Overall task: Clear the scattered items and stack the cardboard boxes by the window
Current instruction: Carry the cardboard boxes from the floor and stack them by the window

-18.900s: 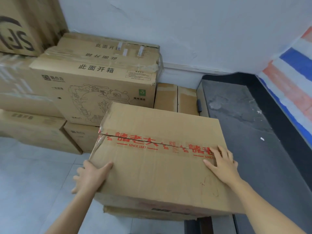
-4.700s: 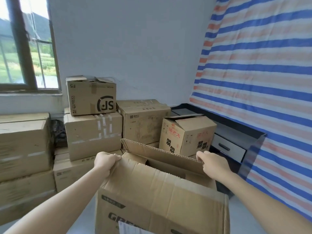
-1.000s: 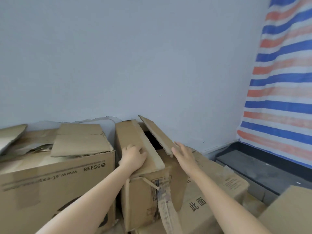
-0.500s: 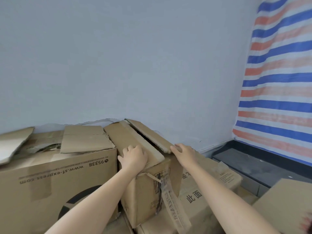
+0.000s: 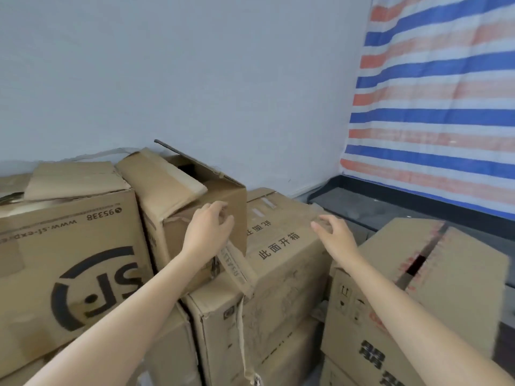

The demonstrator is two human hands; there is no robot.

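Observation:
A small worn cardboard box [image 5: 178, 207] with half-open top flaps sits tilted on top of a larger box printed with black characters [image 5: 278, 263]. A strip of tape [image 5: 237, 274] hangs from its front. My left hand [image 5: 207, 232] hovers just in front of the small box's near face, fingers loosely curled, holding nothing. My right hand [image 5: 337, 238] floats above the printed box's right edge, fingers relaxed and empty. A big box with a round black logo [image 5: 69, 260] stands to the left, touching the small box.
A box with red tape and black characters [image 5: 412, 296] stands at the lower right. Behind it lies a dark low desk top [image 5: 390, 210]. A striped blue, orange and white tarp [image 5: 440, 93] covers the right wall. A plain white wall [image 5: 195, 79] is behind the stack.
Both hands have come off the small box's top flaps and drawn back. The flaps have sprung partly open again, and my view has shifted right and down.

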